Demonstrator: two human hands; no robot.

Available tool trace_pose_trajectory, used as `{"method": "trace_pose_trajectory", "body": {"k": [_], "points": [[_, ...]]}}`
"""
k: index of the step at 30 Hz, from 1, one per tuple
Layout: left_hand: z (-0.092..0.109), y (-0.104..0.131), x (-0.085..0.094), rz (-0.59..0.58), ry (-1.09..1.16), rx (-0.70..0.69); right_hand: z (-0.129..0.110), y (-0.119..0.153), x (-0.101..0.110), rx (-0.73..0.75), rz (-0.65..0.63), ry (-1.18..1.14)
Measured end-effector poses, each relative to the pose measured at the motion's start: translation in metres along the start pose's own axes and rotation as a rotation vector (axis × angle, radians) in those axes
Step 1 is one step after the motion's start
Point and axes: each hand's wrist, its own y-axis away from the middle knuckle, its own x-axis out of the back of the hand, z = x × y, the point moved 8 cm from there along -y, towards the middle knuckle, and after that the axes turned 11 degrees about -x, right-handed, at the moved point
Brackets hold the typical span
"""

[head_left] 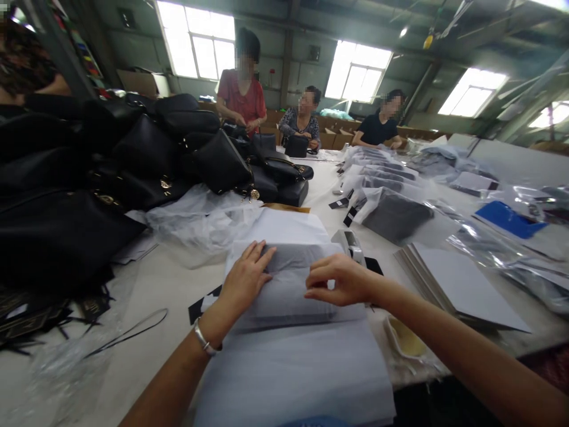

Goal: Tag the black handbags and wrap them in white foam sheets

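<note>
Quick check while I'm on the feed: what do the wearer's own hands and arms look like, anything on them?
The left hand and right hand are both ungloved, and the forearms are bare, with no sleeves in view. A silver-coloured bracelet, rounded and band-like, circles the left wrist. No bracelet or watch shows on the right wrist.

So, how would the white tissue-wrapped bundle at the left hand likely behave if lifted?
The tissue wrapping would probably crumple easily, since it looks thin and is creased beside the left hand. The bundle may weigh more than paper alone, as something dark shows through.
</note>
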Motion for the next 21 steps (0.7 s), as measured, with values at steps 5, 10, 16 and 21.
{"method": "trace_pose_trajectory", "body": {"k": [5,10,16,21], "points": [[-0.025,-0.002,-0.005,-0.061,0.077,0.062,0.006,-0.069,-0.029,0.03,-0.179,0.13],[-0.031,0.0,-0.01,-0.084,0.125,0.066,0.013,-0.105,-0.046,-0.032,-0.278,0.456],[-0.032,0.002,-0.01,-0.075,0.147,0.078,-0.001,-0.116,-0.048,-0.066,-0.311,0.678],[-0.03,0.002,-0.006,-0.074,0.152,0.086,0.011,-0.123,-0.039,-0.139,-0.229,0.757]]}}
